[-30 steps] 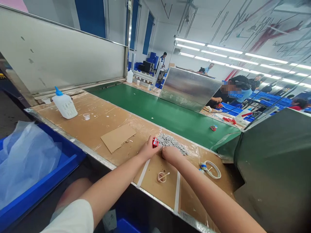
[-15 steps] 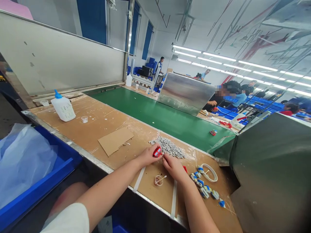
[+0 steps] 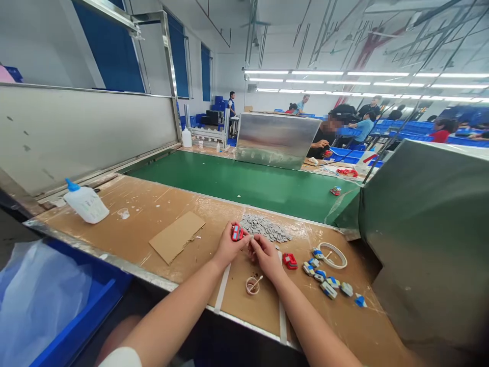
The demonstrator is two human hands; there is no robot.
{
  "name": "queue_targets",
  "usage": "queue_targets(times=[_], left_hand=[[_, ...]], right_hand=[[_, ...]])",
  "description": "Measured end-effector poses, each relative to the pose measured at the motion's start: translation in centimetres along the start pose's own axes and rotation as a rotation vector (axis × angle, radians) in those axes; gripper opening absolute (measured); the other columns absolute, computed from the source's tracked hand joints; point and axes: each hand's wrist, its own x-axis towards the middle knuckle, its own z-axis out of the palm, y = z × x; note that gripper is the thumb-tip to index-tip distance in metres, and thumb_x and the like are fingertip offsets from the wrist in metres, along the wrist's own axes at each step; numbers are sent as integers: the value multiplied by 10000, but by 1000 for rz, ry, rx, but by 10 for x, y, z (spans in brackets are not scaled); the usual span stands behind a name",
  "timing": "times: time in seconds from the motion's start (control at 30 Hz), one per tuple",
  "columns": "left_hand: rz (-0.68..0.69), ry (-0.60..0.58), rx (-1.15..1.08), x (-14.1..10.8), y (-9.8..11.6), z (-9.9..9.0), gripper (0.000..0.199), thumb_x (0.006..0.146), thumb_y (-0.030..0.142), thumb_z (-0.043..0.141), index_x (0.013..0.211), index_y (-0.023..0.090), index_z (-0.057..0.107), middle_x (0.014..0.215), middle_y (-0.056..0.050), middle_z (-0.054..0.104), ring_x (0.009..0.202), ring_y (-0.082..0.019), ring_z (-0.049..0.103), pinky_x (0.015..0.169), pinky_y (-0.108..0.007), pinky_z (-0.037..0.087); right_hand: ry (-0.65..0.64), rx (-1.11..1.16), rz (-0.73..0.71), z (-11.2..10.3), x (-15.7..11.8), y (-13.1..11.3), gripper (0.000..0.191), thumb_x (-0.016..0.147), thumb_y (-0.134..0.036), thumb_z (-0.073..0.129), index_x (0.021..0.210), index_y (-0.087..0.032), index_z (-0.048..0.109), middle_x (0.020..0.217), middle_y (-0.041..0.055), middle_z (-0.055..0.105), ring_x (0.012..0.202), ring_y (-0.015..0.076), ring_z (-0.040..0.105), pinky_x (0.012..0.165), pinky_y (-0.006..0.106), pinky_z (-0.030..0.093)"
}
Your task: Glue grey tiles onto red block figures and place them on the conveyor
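Observation:
A small red toy car (image 3: 237,233) with pale blue windows is gripped in my left hand (image 3: 229,245), raised over the bench. My right hand (image 3: 264,255) is close beside it, its fingertips pinched together near my left thumb; whatever they hold is too small to make out. Just beyond both hands spreads a pile of small grey pieces (image 3: 265,228). Another red toy car (image 3: 290,261) lies right of my right wrist. Between my forearms stands a small cup (image 3: 252,286) with a white-tipped stick in it.
Several blue, white and yellow toy pieces (image 3: 320,276) and a white ring (image 3: 346,261) lie to the right. Cardboard (image 3: 178,237) and a blue-capped white bottle (image 3: 87,204) are leftward. A green conveyor belt (image 3: 214,178) runs behind; a metal panel (image 3: 424,229) bounds the right.
My view has levelled and shifted. The second red car, mostly covered by my right arm before, now shows fully. Both hands stay together around the held car.

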Motion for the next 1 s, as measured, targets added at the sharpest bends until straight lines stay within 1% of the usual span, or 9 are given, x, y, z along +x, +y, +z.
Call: queue_targets(times=[0.17,0.27,0.33,0.4,0.5,0.57,0.77,0.87,1.0], left_hand=[[0,-53,26,-3,6,0,480,797,388,822,1033,234,434,885,18,695,749,-128,628,752,-263,499],[32,-89,165,-5,3,-1,403,819,342,778,1022,235,447,852,41,630,721,-114,571,729,-248,469],[43,-119,299,-7,1,-2,346,833,283,733,1029,240,451,812,62,568,690,-109,516,701,-242,440],[43,-152,399,-8,-1,-4,332,830,223,692,1049,247,444,808,69,536,695,-114,496,703,-247,427],[46,-190,473,-8,-3,-5,341,820,180,663,1061,249,433,856,58,530,743,-128,511,735,-262,428],[50,-202,512,-8,-6,-5,339,819,169,655,1059,249,428,863,53,516,747,-135,509,734,-268,420],[83,-253,638,-7,-13,-9,337,820,124,611,1069,251,423,898,40,508,756,-148,499,726,-273,399],[94,-275,660,-6,-16,-11,341,811,99,599,1068,247,431,918,31,516,772,-154,499,734,-276,392],[109,-283,685,-5,-19,-12,319,823,94,586,1064,240,436,926,20,517,778,-162,487,740,-286,382]], right_hand=[[63,39,-19,-1,-2,2,507,937,-742,564,878,-239,547,669,-25,547,543,154,519,498,283,431],[84,-9,-55,-8,-2,2,489,981,-704,527,837,-237,517,639,-33,523,551,151,508,530,281,420],[36,-94,-83,-14,-3,1,468,1009,-665,506,831,-233,522,624,-34,512,571,153,503,570,284,418],[-25,-217,-120,-17,-4,-2,438,1036,-609,480,828,-228,539,645,-23,526,617,161,509,622,290,419],[-59,-414,-202,-19,-6,-8,389,1056,-510,451,816,-221,551,764,14,584,748,181,545,717,302,425],[-74,-505,-225,-19,-6,-11,364,1058,-464,431,813,-221,548,814,28,605,790,189,551,749,308,420],[-148,-604,-205,-21,-6,-15,365,1049,-416,405,741,-224,447,755,24,576,736,184,513,701,293,366],[-138,-647,-205,-20,-7,-16,337,1033,-365,428,728,-222,433,740,20,573,726,181,518,688,289,344],[-109,-694,-188,-18,-8,-16,289,1017,-304,456,740,-219,467,747,21,604,734,184,543,681,283,333]])
